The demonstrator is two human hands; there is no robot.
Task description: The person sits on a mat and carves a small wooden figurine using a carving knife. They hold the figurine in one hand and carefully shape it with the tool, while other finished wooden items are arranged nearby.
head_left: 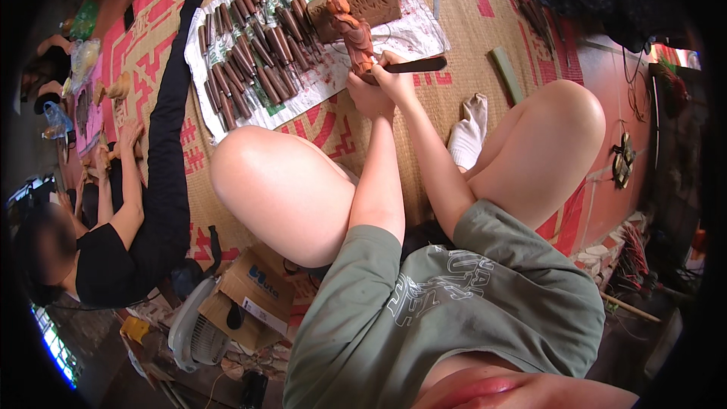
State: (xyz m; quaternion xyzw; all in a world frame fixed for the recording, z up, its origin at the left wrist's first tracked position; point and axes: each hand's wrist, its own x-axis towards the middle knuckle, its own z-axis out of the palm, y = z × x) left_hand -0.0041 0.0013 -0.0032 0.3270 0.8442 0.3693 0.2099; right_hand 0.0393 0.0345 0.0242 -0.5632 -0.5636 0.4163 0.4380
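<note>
My left hand (368,98) is wrapped round the base of a reddish-brown carved wooden figurine (353,30), which stands roughly upright in front of me. Close against it, my right hand (395,82) grips a carving tool by its dark handle (418,66), which points out to the right. The tool's blade is hidden between my hands and the figurine. Just behind the figurine sits a carved wooden block (381,6). Left of it, several carving chisels (261,45) with brown handles lie in rows on a white printed sheet (413,26).
My bent knees flank my arms on a red-patterned straw mat (318,132). A greenish bar (506,76) lies to the right. At left another person in black (121,254) stretches a leg beside the sheet and handles a wooden piece. A cardboard box (257,295) and fan (198,333) stand lower left.
</note>
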